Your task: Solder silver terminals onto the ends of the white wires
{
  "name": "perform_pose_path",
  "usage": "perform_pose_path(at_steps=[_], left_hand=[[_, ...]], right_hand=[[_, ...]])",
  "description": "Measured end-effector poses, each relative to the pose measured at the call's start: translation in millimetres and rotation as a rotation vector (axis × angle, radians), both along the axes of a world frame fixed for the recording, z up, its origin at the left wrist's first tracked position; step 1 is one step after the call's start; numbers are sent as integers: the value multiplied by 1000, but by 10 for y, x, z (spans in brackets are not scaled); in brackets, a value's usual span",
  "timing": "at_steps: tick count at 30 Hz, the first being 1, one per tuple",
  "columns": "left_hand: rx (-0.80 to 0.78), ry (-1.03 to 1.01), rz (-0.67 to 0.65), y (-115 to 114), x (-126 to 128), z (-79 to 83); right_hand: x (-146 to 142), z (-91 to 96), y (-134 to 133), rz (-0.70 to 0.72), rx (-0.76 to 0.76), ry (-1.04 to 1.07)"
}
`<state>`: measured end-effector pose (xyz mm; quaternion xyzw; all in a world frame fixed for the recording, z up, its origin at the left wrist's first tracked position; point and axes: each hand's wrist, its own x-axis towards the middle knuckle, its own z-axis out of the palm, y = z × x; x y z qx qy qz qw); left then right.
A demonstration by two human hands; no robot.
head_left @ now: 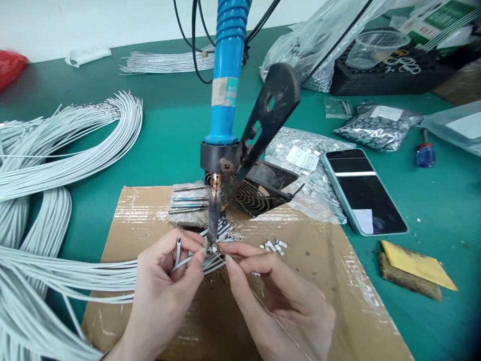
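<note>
A blue-handled soldering iron (pixel 227 75) hangs tip-down in a dark metal stand (pixel 268 118) over a taped cardboard sheet (pixel 338 301). My left hand (pixel 165 291) is closed, pinching the ends of white wires (pixel 112 273) up against the iron's tip (pixel 213 220). My right hand (pixel 278 301) is closed in a pinch on a thin solder wire (pixel 263 301), its end held at the same tip. Several small metal pieces (pixel 274 245) lie just right of the tip.
Large bundles of white wire (pixel 56 155) fill the left of the green table. A small fan (pixel 255 193) sits behind the iron. A phone (pixel 363 190), bags of parts (pixel 376 125), a screwdriver (pixel 425 153) and a yellow sponge (pixel 415 268) lie to the right.
</note>
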<state>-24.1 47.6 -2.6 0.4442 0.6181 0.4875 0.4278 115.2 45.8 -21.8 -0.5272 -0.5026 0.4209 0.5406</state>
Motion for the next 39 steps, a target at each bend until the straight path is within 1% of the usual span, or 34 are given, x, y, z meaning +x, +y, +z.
perform_pose_path(at_steps=[5, 9, 11, 13, 15, 16, 18, 19, 20, 23, 26, 29, 31, 34, 37, 39], left_hand=[[-13, -8, 15, 1, 19, -10], [7, 8, 28, 1, 45, -1], [8, 23, 29, -9, 47, -4], [-6, 42, 23, -35, 40, -19], [-32, 57, -17, -82, 34, -44], [-45, 58, -29, -114, 35, -56], [-82, 38, -28, -187, 52, -70], [-102, 22, -12, -226, 67, -70], [-119, 6, 6, -265, 83, -66], [-153, -28, 9, -366, 126, -45], [-159, -30, -3, -449, 149, -43], [-157, -1, -9, -539, 159, -65], [-132, 40, -11, -601, 160, -79], [-24, 165, -55, -677, 149, -89], [86, 295, -109, -718, 131, -80], [127, 341, -125, -731, 122, -68]], right_hand=[[2, -15, -10, 2, 2, 8], [-6, -24, -31, -5, -18, 25], [32, -25, -29, -48, -60, 32], [129, -31, -11, -136, -114, 35], [289, -48, 21, -212, -125, 137], [387, -64, 37, -225, -109, 243], [590, -111, 58, -185, -114, 435], [685, -142, 57, -173, -131, 454], [766, -178, 48, -164, -148, 412], [906, -297, -26, -177, -162, 138], [888, -387, -119, -121, -138, -133], [789, -427, -169, -28, -59, -363], [724, -439, -173, 18, -6, -455], [663, -460, -161, 77, 61, -561], [643, -489, -148, 117, 110, -618], [641, -505, -142, 126, 131, -633]])
